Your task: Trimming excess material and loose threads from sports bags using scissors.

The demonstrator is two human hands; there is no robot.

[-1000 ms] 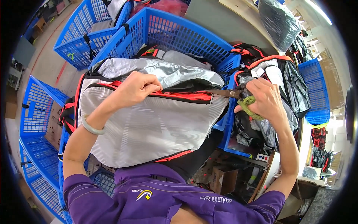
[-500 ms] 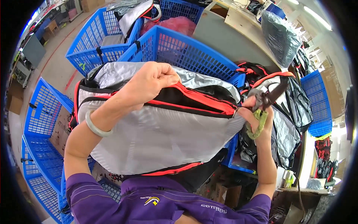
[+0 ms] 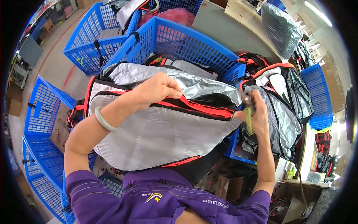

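A large silver-grey bag (image 3: pixel 160 136) with red and black trim lies across in front of me, its long top opening partly spread. My left hand (image 3: pixel 158 89) is closed in a pinch on the red zipper edge (image 3: pixel 197 106) near the middle of that opening. At the zipper's right end, my right hand (image 3: pixel 260 115) is closed around a metal hand tool (image 3: pixel 248 121) with a green-wrapped handle, like pliers or snips. Its thumb reaches to the bag's corner. Motion blurs the tool's upper end, so its exact kind is unclear.
Behind the bag stands a blue plastic crate (image 3: pixel 194 46) with more bags inside. Further blue crates (image 3: pixel 44 119) are at the left. Silver and black bags (image 3: pixel 279 123) are piled at the right, beside a wooden-topped table (image 3: pixel 242 16) and a black plastic-wrapped bundle (image 3: pixel 281 33).
The bag has shifted slightly to the right, and my left hand has come a little lower with the zipper edge still pinched. My right hand has turned, swinging the tool more upright.
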